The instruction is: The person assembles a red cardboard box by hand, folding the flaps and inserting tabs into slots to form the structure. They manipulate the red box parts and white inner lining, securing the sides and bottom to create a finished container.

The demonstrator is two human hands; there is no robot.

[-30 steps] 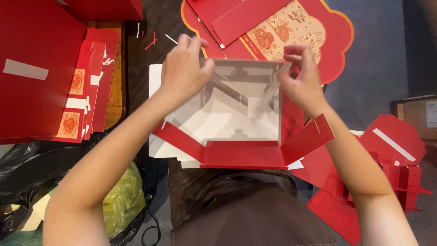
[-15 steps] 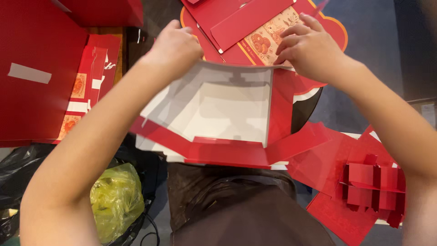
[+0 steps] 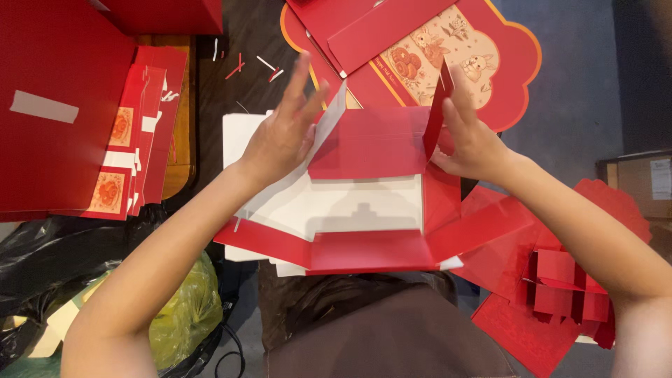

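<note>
I press my left hand (image 3: 280,136), fingers spread flat, against the left wall of the red fold-up box (image 3: 364,203). My right hand (image 3: 469,136) pinches its upright right flap. The box sits between both grips; I keep pressure even so creases fold square.

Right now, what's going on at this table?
A person is folding a red cardboard box, white inside, over their lap. The left hand presses against its left wall; the right hand holds a red side flap upright. Flat red blanks are stacked to the left, and a printed scalloped card lies beyond.
</note>
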